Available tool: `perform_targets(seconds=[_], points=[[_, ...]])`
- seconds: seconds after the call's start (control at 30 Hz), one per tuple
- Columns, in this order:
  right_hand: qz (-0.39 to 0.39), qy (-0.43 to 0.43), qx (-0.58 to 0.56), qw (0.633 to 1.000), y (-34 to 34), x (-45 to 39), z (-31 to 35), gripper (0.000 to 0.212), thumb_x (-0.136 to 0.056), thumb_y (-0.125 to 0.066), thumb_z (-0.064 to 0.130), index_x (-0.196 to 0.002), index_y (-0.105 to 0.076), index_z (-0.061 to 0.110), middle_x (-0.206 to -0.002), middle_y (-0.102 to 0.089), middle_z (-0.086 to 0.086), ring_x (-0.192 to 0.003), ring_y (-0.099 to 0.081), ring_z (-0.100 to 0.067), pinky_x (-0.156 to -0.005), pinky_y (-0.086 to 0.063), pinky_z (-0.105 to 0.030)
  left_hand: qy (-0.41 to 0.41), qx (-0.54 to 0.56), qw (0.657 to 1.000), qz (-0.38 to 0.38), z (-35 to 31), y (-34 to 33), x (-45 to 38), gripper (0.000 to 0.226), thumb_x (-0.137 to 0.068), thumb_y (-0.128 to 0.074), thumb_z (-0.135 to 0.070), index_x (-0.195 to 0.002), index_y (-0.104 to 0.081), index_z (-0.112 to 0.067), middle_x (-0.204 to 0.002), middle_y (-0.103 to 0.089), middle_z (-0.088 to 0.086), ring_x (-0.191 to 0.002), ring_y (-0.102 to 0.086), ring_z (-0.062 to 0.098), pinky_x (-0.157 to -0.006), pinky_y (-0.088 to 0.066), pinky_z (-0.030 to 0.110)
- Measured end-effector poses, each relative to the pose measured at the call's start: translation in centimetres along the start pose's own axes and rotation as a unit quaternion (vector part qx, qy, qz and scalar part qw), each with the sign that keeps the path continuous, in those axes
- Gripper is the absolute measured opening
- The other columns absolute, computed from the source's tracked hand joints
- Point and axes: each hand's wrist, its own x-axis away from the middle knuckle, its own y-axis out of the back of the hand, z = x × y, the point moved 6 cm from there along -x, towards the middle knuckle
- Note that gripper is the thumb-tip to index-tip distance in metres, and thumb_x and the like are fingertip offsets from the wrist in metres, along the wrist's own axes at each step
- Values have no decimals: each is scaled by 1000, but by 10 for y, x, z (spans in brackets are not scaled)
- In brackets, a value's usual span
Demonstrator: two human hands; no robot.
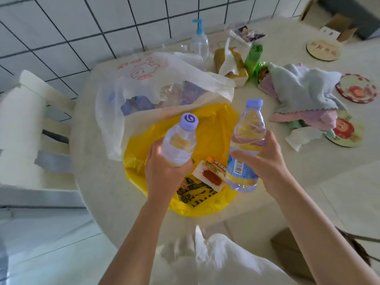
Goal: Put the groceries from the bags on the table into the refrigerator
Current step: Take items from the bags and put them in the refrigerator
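My left hand (164, 173) grips a clear water bottle (181, 140) with a lilac cap, held above the yellow bag (216, 128). My right hand (265, 159) grips a second, similar water bottle (246, 140) with a blue label, tilted a little to the right. Inside the open yellow bag lie snack packets (209, 173). Behind it a white plastic bag (156, 79) with a red drawing holds more bottles, seen dimly through the plastic. Both bags rest on the round pale table (98, 153).
A pump bottle (199, 40), a tissue box (230, 64), green bags (254, 58), folded cloths (304, 93) and round coasters (356, 89) crowd the table's far and right side. A white chair (26, 124) stands at the left. Tiled wall behind.
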Motion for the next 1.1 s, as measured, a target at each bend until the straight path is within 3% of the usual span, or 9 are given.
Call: perform_targets(seconds=[0.07,0.2,0.3,0.37,0.43,0.57,0.67,0.8,1.1], points=[[36,-20,-28,999,4,29,-7,66,-58,-83,12,-117,-54,18,-110,-66,-5,-98,-66,-15,-74,-60,-40,60,68,996,-9,-6,13,32,62,-55,-87,-33,-108,-59,-19,-94,-65,-2,-85,-64,16,-65,-45,13],[82,-50,-15,995,12,82,-25,61,-59,-83,16,-113,-54,21,-103,-69,-2,-92,-70,-19,-78,-59,-47,166,190,968,8,-18,25,106,52,-65,-86,-13,-99,-58,-40,-92,-69,-5,-76,-67,3,-58,-50,13],[115,-84,-26,989,21,120,-45,49,-70,-79,7,-101,-51,32,-96,-71,-3,-89,-71,-24,-79,-58,-47,255,210,944,4,-14,29,165,37,-74,-80,-9,-98,-62,-31,-89,-70,-4,-71,-67,1,-55,-49,11],[137,-113,-33,984,25,144,-58,53,-73,-78,4,-112,-49,25,-93,-73,-4,-85,-72,-24,-78,-58,-48,304,225,926,-3,-8,34,203,27,-76,-78,-8,-91,-63,-25,-76,-70,-4,-57,-65,-2,-48,-48,11],[146,-136,-32,979,28,168,-70,58,-72,-78,6,-118,-46,19,-95,-73,-5,-83,-72,-22,-77,-59,-45,335,223,916,-6,-1,43,237,28,-71,-82,-12,-92,-65,-20,-76,-72,-2,-58,-67,3,-47,-49,14],[190,-138,22,972,23,212,-89,57,-71,-80,12,-115,-45,25,-101,-70,-4,-84,-72,-23,-76,-58,-44,374,214,902,-26,13,64,290,34,-69,-83,-11,-99,-67,-16,-83,-72,0,-66,-68,4,-54,-49,12],[221,-129,38,966,11,239,-99,57,-68,-80,10,-111,-46,24,-95,-72,-5,-83,-72,-23,-81,-57,-50,394,217,892,-37,19,77,321,38,-66,-85,-15,-100,-69,-17,-86,-74,2,-78,-71,17,-61,-54,20],[276,-125,58,951,-10,274,-108,67,-54,-81,24,-110,-47,37,-100,-72,-5,-84,-73,-22,-78,-58,-48,417,216,880,-63,32,104,363,41,-52,-81,-26,-91,-69,-21,-82,-74,-1,-78,-72,18,-70,-59,30],[334,-86,136,929,-79,383,-122,55,-67,-83,13,-106,-48,31,-99,-69,-2,-85,-71,-23,-76,-59,-48,448,235,850,-146,83,205,479,42,-49,-75,-32,-89,-66,-22,-79,-70,-5,-72,-67,12,-58,-49,20]])
